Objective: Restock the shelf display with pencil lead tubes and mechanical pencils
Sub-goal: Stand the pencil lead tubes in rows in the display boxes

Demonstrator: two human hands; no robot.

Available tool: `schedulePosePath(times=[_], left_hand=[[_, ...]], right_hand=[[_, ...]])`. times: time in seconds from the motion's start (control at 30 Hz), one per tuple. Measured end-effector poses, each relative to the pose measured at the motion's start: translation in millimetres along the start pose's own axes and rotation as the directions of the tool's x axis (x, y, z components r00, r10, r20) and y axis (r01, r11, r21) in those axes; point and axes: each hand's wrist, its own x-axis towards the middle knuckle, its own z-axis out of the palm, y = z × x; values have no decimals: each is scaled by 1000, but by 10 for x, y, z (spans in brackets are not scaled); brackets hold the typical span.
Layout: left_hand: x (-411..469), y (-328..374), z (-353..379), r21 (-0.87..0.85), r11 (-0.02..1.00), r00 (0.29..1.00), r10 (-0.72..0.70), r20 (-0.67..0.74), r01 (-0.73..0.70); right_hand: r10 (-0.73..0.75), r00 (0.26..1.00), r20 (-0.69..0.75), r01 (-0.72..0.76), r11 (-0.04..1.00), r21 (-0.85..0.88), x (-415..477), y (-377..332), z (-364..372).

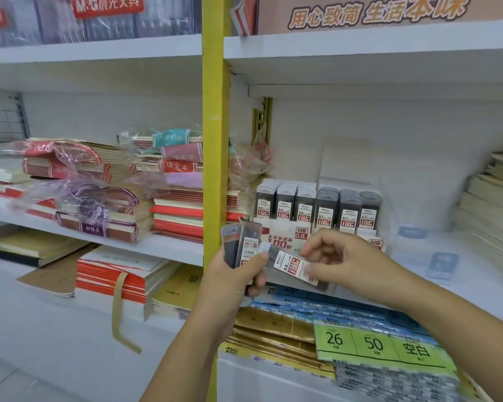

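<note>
**While Both Hands Hold Lead Tubes, the Display Stands Stocked Behind**

Where the lowest shelf juts nearest the camera, a green card (372,343) reads "26", "50" and "空白". It lies over blue packets (317,303) and beside gold packets (273,326).

Above these, the left hand (230,274) grips a fan of lead tubes (244,242), fingers curled round their lower ends. A barcode label shows on one. The right hand (346,259) pinches a single lead tube (294,265) by its right end. This tube lies tilted, its other end touching the left thumb, and its label reads "0.5" and "100". Both hands hover before the front edge of the middle shelf (418,250).

On that shelf, near its left end, sits the display box (285,236), printed "HB 0.5" and "100". Three rows of 0.5 tubes (285,204) stand upright in it, with three rows of 0.7 tubes (349,207) just beside them on the right.

A yellow post (214,140) divides the bays. Left of it lie wrapped notebook stacks (99,198), one marked "语文本". Cream notebooks (491,198) pile at the shelf's right end.

Farthest up, a red sign (108,5) reads "M&G 晨光文具", and an orange banner (375,13) reads "用心致简 生活本味".
</note>
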Motion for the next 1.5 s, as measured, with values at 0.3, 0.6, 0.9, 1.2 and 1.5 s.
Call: schedulePosePath(times=[0.3,0.6,0.9,1.2,1.5], left_hand=[[65,36,7,-51,996,996,-76,-41,74],[136,23,-176,-154,987,996,-48,-80,35],[115,56,-349,-94,995,998,-38,-42,34],[43,96,-230,-136,987,996,-76,56,83],[-31,66,-140,-77,985,965,-132,227,153]], right_hand=[[-113,987,-114,115,993,9,229,-235,-55],[-381,861,-337,239,888,-393,991,-377,28],[-458,850,-262,80,603,-793,1283,-251,169],[-224,946,-234,194,970,-145,713,-296,244],[-48,960,-276,136,941,309,331,-137,218]])
